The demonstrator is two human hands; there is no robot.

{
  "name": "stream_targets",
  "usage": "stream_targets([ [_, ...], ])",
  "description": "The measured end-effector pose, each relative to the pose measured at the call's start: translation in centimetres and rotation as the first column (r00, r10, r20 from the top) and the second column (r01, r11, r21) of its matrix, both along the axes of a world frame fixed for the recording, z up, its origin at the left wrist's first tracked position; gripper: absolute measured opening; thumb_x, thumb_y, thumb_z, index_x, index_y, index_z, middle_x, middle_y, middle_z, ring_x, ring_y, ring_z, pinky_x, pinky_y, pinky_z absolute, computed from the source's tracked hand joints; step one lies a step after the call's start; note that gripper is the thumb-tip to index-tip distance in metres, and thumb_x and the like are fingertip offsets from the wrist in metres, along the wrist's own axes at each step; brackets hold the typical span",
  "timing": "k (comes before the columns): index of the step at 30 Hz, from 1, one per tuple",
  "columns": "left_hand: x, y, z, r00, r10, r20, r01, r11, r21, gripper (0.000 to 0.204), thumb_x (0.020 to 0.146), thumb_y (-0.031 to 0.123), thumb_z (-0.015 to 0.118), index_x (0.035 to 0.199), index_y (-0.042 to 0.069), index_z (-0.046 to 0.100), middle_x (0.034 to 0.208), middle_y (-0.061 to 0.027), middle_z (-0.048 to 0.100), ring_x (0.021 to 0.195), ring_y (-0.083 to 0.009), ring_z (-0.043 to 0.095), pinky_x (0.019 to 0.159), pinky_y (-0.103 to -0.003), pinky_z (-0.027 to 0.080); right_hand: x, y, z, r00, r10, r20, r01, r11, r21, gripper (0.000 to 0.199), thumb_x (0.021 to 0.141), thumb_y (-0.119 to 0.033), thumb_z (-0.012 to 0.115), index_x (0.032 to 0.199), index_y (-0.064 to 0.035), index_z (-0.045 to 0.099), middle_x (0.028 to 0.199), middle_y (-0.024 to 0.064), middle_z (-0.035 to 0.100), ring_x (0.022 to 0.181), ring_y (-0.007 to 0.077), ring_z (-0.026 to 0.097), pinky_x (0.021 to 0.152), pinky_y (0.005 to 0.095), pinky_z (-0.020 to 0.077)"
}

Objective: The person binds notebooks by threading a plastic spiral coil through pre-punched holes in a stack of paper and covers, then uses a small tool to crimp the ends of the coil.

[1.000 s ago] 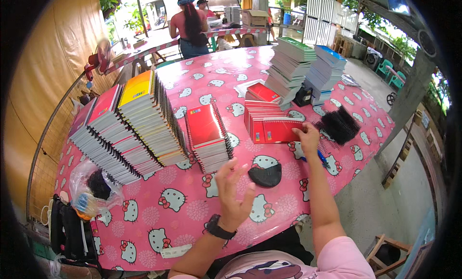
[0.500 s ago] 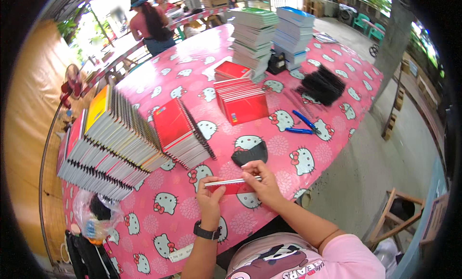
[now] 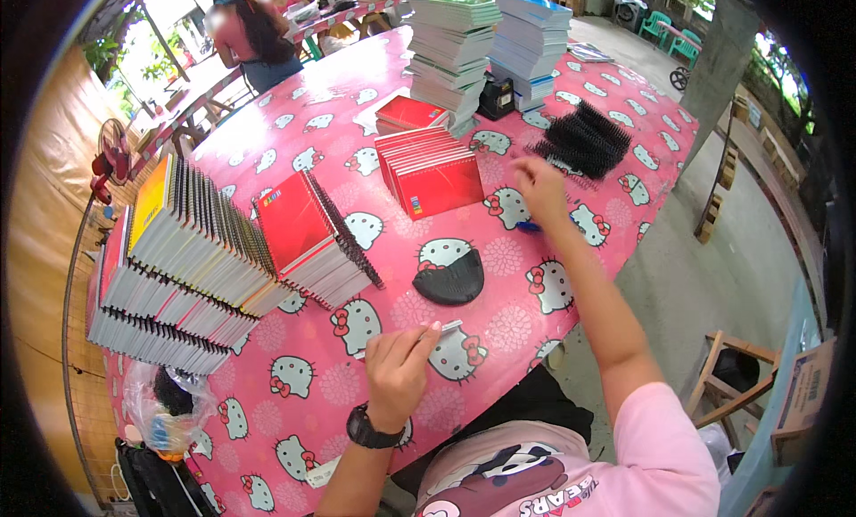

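Observation:
My left hand [image 3: 399, 365] is closed on a thin notebook [image 3: 451, 328] above the near part of the table. The notebook is seen edge-on, and the hand covers most of it. My right hand [image 3: 541, 189] is stretched far forward, its fingers curled beside a heap of black spiral binding coils [image 3: 587, 141]. What its fingers pinch, if anything, I cannot make out. Below that hand, a bit of the blue-handled pliers [image 3: 530, 226] shows; the rest is covered. A black rounded pad-like thing [image 3: 448, 278] lies beyond my left hand.
Spiral-bound notebooks [image 3: 192, 250] stand in tall stacks at left, beside a red-covered stack [image 3: 308, 232]. Mid-table is a row of red notebooks [image 3: 428, 174]. Green-topped [image 3: 453, 58] and blue-topped stacks [image 3: 532, 49] rise behind, near a black device [image 3: 496, 97]. A person [image 3: 254, 40] stands far left.
My right hand has let go of the notebook and reached forward to the coils, over the pliers. My left hand keeps the notebook, now tilted differently. The view has shifted slightly.

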State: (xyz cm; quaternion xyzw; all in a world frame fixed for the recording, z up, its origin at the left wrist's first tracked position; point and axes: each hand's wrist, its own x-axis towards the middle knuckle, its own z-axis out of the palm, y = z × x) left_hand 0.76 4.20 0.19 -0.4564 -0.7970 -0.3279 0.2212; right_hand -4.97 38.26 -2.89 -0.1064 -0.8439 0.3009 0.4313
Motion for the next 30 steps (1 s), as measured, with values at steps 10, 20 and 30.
stream_targets([
  [10,-0.8,-1.9,0.7,0.999,0.01,0.045,-0.012,0.999,0.046,0.025,0.069,0.001,0.064,0.092,0.008,0.069,0.084,-0.0035,0.063,0.075,-0.0194,0.057,0.069,-0.033,0.04,-3.9,4.8,1.6,0.979,0.187,0.084,-0.195,0.977,0.089,0.022,0.084,-0.005,0.052,0.104,-0.0017,0.059,0.094,0.0111,0.061,0.082,0.0238,0.059,0.072,0.034,0.0466],
  [20,-1.0,-2.3,-0.3,0.993,-0.051,0.109,0.039,0.993,0.109,0.021,0.065,0.002,0.066,0.085,0.007,0.068,0.083,-0.0029,0.062,0.072,-0.0191,0.056,0.066,-0.033,0.04,9.8,-12.2,4.3,0.537,0.825,0.176,-0.573,0.51,-0.642,0.022,0.084,-0.002,0.06,0.106,-0.0034,0.061,0.093,0.0022,0.054,0.083,0.0098,0.053,0.073,0.0219,0.0438],
  [30,-0.9,-2.3,-0.4,0.995,-0.051,0.084,0.039,0.99,0.139,0.022,0.064,0.004,0.066,0.085,0.008,0.068,0.084,-0.0013,0.061,0.075,-0.0168,0.056,0.067,-0.032,0.04,10.9,-13.6,4.1,0.489,0.81,0.324,-0.569,0.577,-0.586,0.021,0.082,-0.001,0.061,0.103,-0.0026,0.061,0.098,0.0068,0.057,0.089,0.0146,0.056,0.075,0.0267,0.0457],
])
